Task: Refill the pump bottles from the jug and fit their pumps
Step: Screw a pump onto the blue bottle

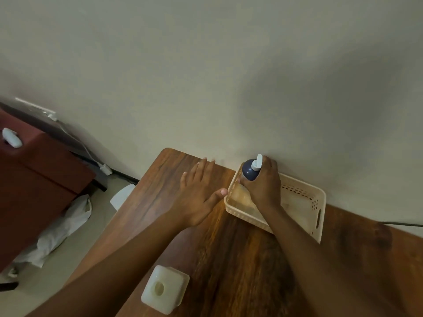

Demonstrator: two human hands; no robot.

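Observation:
A dark blue pump bottle (pixel 250 172) with a white pump head (pixel 257 163) stands upright at the far left corner of a cream plastic basket (pixel 317 204). My right hand (pixel 263 186) is wrapped around the bottle's side from the right. My left hand (pixel 199 193) hovers flat over the wooden table (pixel 229 259), fingers spread, its thumb touching the basket's left rim. A white jug (pixel 164 288) with its round mouth uncapped stands near the table's front edge, under my left forearm.
The table's back edge meets a pale wall. To the left, on the floor, are a red-brown padded bench (pixel 34 179), crumpled white bags (pixel 66 225) and a cable with a plug (pixel 105 169). A dark cable (pixel 402 223) runs off right.

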